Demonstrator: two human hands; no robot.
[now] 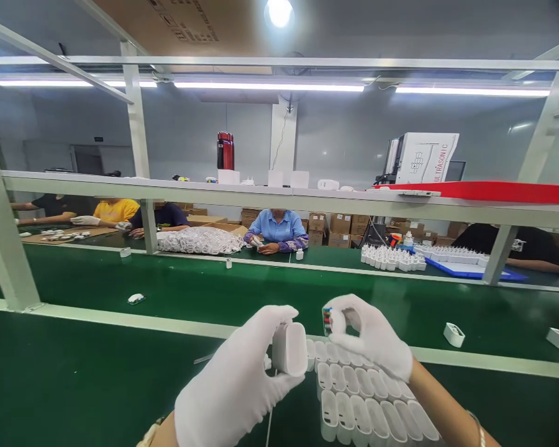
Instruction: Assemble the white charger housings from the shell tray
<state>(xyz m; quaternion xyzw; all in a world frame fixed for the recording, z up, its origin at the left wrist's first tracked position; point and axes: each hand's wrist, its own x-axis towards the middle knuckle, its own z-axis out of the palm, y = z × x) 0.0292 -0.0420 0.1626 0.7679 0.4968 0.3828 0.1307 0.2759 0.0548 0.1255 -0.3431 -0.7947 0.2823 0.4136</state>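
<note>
A: Head view; what's around?

B: Rows of pale cups [330,417] on the worktop [74,385], partly hidden by the right hand [339,318]; pale rail [158,327] runs across beyond; past it a green strip with loose white parts, one at left [136,298], one at right [454,336]; shelf [261,190] above, on uprights [9,217]; co-worker in a blue shirt [279,227] opposite, near a pale heap [198,241].

A: Main thing?

B: White casing [289,351], in the left hand [283,347], raised over the worktop just left of the rows; oval end towards camera, smooth, rounded; inside hard to read.

A: Hands?

B: Both white-gloved; left curled round the casing, opened only to its width; right pinching a small board [327,321] with red, green and blue bits between thumb and finger.

A: Edges, room?

B: Rail bounds the worktop's far side; cups crowd below the right hand; green surface stretches leftward; gap between casing and board, not touching.
</note>
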